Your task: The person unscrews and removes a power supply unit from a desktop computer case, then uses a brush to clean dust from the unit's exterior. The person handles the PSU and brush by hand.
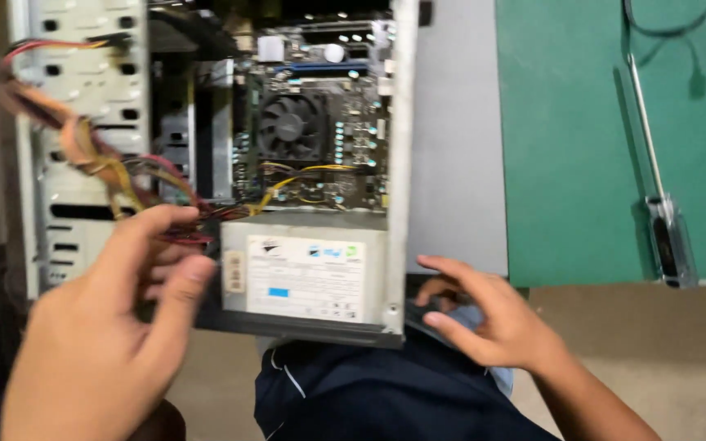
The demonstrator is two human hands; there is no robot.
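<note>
Bare forearms, dark navy trousers (353,400)

Matt grey sheet-metal computer case (451,122), paper-labelled metal power supply (304,278), smooth green mat (582,139), clear plastic-handled screwdriver (670,237)

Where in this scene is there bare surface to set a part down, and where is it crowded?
Free: the green mat between the computer case and screwdriver. Crowded: inside the case, where wires bunch beside the left hand and power supply.

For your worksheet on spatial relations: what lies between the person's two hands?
In the head view, the grey power supply with its white label sits between the left hand and right hand.
</note>
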